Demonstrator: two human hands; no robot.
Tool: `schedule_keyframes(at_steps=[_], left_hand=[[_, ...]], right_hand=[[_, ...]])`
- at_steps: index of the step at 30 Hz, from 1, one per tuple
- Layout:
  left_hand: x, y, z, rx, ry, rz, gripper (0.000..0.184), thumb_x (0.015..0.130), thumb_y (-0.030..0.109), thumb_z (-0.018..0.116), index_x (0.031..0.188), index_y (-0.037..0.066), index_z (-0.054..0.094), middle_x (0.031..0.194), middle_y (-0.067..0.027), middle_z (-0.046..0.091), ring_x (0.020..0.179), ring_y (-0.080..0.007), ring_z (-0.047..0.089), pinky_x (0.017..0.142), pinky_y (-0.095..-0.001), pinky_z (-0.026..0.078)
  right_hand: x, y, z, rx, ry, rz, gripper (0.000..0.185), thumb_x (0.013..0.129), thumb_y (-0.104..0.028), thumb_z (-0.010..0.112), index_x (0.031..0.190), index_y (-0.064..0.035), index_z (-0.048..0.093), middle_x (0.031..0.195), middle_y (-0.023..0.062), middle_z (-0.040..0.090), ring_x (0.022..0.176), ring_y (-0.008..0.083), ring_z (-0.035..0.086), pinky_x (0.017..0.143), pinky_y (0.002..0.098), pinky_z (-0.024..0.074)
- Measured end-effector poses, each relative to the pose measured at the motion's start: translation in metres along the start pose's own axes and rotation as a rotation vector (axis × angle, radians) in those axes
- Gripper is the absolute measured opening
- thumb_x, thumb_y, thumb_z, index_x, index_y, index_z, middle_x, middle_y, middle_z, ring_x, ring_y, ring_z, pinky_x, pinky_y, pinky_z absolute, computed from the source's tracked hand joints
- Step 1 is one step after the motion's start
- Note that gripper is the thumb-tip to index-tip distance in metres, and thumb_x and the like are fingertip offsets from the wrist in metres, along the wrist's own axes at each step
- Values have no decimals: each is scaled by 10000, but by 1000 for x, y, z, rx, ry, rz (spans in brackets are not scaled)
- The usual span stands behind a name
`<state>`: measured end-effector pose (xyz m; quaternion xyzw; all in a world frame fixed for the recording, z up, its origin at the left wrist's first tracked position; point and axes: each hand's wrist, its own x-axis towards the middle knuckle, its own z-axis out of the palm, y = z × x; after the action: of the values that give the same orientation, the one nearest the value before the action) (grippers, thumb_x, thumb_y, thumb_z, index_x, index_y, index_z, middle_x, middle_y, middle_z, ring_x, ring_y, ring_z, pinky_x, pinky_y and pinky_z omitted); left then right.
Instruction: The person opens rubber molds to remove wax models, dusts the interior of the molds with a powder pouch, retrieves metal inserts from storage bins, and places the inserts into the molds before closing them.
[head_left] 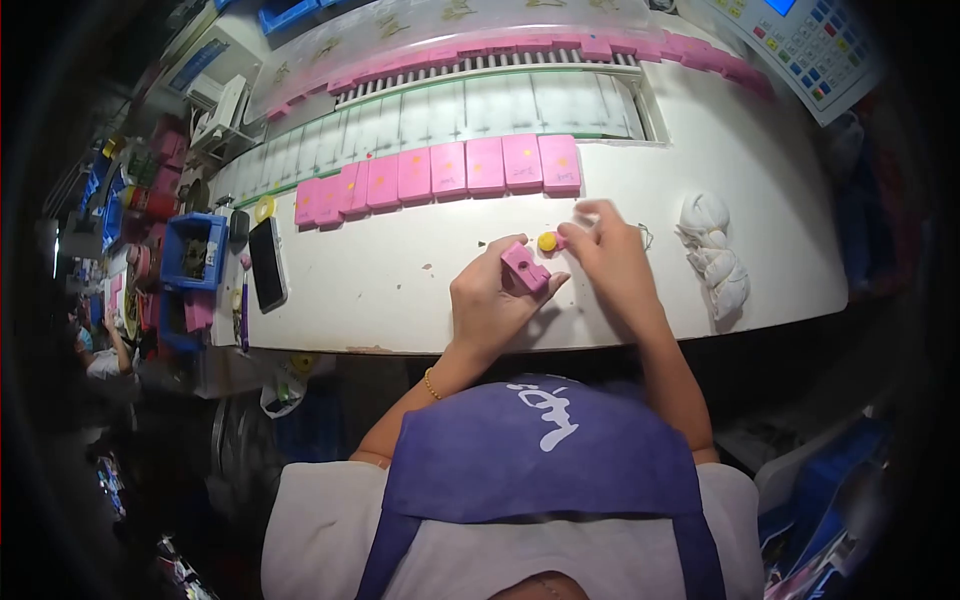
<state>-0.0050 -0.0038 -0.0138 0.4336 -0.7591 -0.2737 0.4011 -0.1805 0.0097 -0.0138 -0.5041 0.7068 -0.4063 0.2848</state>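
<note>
Head view: 1 pink block (517, 262) is gripped between left hand (487, 300) thumb and fingers.
Steady support is best given, its hole (523, 266) uncovered; just beside the block, a yellow piece (547, 242) is seen at the half-open right hand (617, 262), though whether it is pinched cannot be told.

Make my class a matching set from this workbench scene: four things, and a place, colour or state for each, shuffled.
1. Phone
2. Cloth bundle
3. Notched pink block
4. Apron

A. Held in the left hand
B. Purple, with white print
C. Lying on the table's left side
D. White and twisted

Pairs: 1-C, 2-D, 3-A, 4-B
</note>
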Motion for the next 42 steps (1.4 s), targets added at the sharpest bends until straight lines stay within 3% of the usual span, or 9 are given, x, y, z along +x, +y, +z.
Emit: schedule_keyframes(at_steps=[5,16,21,23,28,32,33,37,42], left_hand=[[0,2,-2,-12,21,-4,535,698,240,888,1121,18,647,945,-117,647,806,-179,665,691,-298,559],[-5,9,-7,13,110,107,650,661,165,896,1247,49,641,953,-102,544,829,-207,610,731,-323,560],[-9,6,0,-45,168,207,717,662,121,895,1302,14,591,964,-109,555,826,-216,601,733,-322,524],[-14,8,-7,-8,136,285,740,677,62,873,1332,-2,535,1040,-120,561,882,-207,621,771,-309,525],[-19,-16,-42,-495,132,-229,495,849,128,766,1254,-19,522,1085,-121,600,874,-152,641,681,-290,527],[5,-22,-61,-150,-11,-1,222,904,121,701,1069,-9,630,912,-108,648,755,-163,651,666,-289,510],[3,-29,-60,-165,17,-5,168,915,109,686,1034,-3,644,892,-115,654,709,-185,646,660,-301,510],[-3,-34,-64,-102,16,-99,189,959,194,637,944,7,613,790,-130,639,641,-239,629,600,-344,486],[1,-32,-80,21,-286,-168,359,1025,327,505,844,19,545,626,-180,553,575,-350,580,542,-397,440]], right_hand=[[-37,-22,-2,349,-222,-149,456,941,-262,668,1262,49,577,1051,167,680,889,190,672,751,315,537],[-36,-16,20,883,-173,188,470,1071,-398,360,1175,11,569,1022,86,625,924,118,613,800,264,501],[-19,-46,10,1205,-203,323,481,1054,-466,406,1152,-17,552,1001,62,631,895,100,614,786,256,512],[-6,-34,20,1143,-220,248,490,1046,-470,406,1167,-15,539,1015,89,636,904,142,642,799,309,545],[-4,-29,38,829,-372,-19,434,1030,-478,457,1092,-70,589,972,6,637,853,74,595,768,231,494],[-6,-31,53,476,-482,-201,366,1043,-397,479,1144,-67,598,1053,91,597,1021,185,518,901,316,435],[-2,-29,50,235,-455,-389,346,979,-291,596,1254,-86,557,1123,139,535,1092,280,453,970,389,395],[-29,-65,16,-149,-305,-529,678,776,-124,745,1384,-125,445,1160,145,483,1086,326,459,942,440,420],[-49,-59,11,-371,-322,-371,619,795,-30,699,1355,-99,445,1124,168,498,941,365,594,784,428,515]])
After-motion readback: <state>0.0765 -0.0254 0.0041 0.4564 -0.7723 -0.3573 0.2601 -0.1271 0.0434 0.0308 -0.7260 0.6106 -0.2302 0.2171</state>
